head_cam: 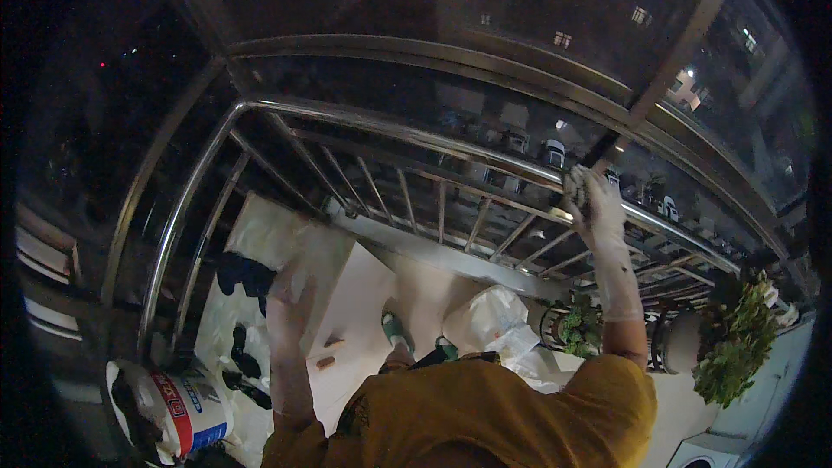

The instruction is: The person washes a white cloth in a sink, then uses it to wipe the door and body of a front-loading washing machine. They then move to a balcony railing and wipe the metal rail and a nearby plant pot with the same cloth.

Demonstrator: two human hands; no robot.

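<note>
My right hand [590, 201], in a thin whitish glove with dark smudges, is at the polished metal handrail [403, 133]. Its fingers are curled around a dark object [599, 151] that slants up toward the window frame; its kind is unclear. My left hand [292, 283] is lower at the left, blurred, apparently gloved, with its fingers extended and nothing visible in it. Beside it, dark blue cloth or gloves [244, 275] lie on a pale, marbled surface [263, 227]. Black objects [243, 352] lie farther down on that surface.
Metal balusters [442, 211] and window frames [422, 60] stand ahead. A white bucket with a red and blue label [195, 413] is at lower left. White bags [497, 318] and potted plants [578, 325] stand right of my green shoes [393, 328]. Small brownish pieces [325, 361] lie on the floor.
</note>
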